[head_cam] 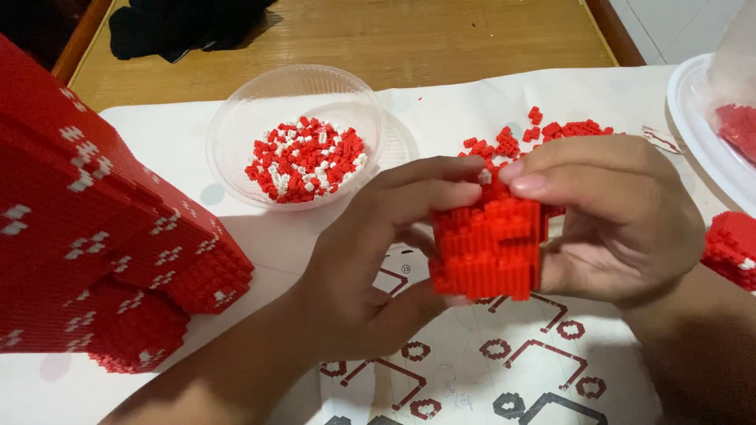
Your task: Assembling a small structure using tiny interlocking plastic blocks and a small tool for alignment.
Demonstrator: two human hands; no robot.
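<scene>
1. Two hands wrapped around one red block [488,248] of tiny bricks, held above the printed sheet [472,370] near the middle of the view.
2. Left hand [370,260] closed on the block's left side, thumb underneath, fingers curled over the top edge.
3. Right hand [622,216] closed on the block's right side, fingertips pinching at a small white brick [485,176] on the block's top, touching the left fingertips.
4. Behind and left of the block, near it: clear plastic bowl [236,126] holding loose red and white bricks [305,160].
5. Just behind the block, partly hidden by the fingers: loose pile of red bricks [551,132] lying on the sheet.
6. Well left of the block: big red build [94,236] with white speckles, standing on the sheet, cut off by the frame edge.
7. Right of the block, past the right hand: small red chunk [732,248], and further back a white plate [693,118] with more red pieces, only partly in view.
8. Far behind the block: wooden table [441,35] with a black cloth [181,27] on it.
</scene>
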